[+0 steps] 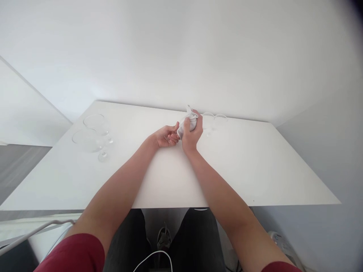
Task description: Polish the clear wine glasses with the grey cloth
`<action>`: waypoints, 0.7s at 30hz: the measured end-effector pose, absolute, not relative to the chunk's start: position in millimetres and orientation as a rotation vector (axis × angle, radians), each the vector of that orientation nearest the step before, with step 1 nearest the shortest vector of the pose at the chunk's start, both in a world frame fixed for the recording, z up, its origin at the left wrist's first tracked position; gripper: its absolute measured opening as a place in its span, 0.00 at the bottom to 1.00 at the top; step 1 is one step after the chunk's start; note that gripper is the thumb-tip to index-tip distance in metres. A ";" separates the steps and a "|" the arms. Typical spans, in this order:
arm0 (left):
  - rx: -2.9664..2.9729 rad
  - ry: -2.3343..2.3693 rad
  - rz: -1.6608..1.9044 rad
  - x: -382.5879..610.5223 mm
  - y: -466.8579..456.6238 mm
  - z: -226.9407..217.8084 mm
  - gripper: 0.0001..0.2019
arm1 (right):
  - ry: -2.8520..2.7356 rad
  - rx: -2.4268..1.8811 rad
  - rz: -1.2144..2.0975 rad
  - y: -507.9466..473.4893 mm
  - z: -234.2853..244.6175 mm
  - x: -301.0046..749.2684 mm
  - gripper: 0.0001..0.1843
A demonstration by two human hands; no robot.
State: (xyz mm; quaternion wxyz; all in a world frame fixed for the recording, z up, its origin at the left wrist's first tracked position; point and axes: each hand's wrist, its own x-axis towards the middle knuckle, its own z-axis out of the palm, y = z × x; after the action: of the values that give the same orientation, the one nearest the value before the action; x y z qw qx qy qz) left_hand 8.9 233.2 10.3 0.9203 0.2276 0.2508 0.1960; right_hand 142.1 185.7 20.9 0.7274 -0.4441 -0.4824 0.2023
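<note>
My right hand is closed around a bunched white cloth above the far middle of the white table. Close against the cloth's left side is my left hand, its fingers curled inward. Whatever lies between those fingers is too faint and covered to make out; the cloth also hides anything inside it. Clear glasses with round rims stand together on the left part of the table. Past my right hand, near the wall, more clear glasses show faintly by their rims.
The white table reaches back to a white wall. At the lower left a white cable runs beside a pale surface. Another white cable loops near my lap. My legs are under the table's front edge.
</note>
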 end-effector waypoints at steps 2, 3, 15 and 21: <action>0.501 0.512 0.398 7.9 231.7 10.0 0.23 | -1.064 -1.005 0.427 185.5 21.1 143.2 0.17; 0.519 0.503 0.396 7.1 231.2 10.1 0.23 | -1.052 -0.997 0.463 186.4 20.7 143.2 0.16; 0.570 0.452 0.334 5.2 233.0 13.2 0.26 | -0.804 -0.575 1.407 194.2 23.1 147.5 0.27; 0.574 0.445 0.398 7.0 233.2 11.6 0.27 | -0.871 -0.639 1.421 198.6 22.0 149.3 0.33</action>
State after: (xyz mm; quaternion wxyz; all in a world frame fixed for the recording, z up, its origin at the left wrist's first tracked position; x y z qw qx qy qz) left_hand 7.0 233.2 11.6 0.9155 0.2790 0.2162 0.1932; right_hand 149.3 198.6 22.0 0.6276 -0.2787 -0.3800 0.6197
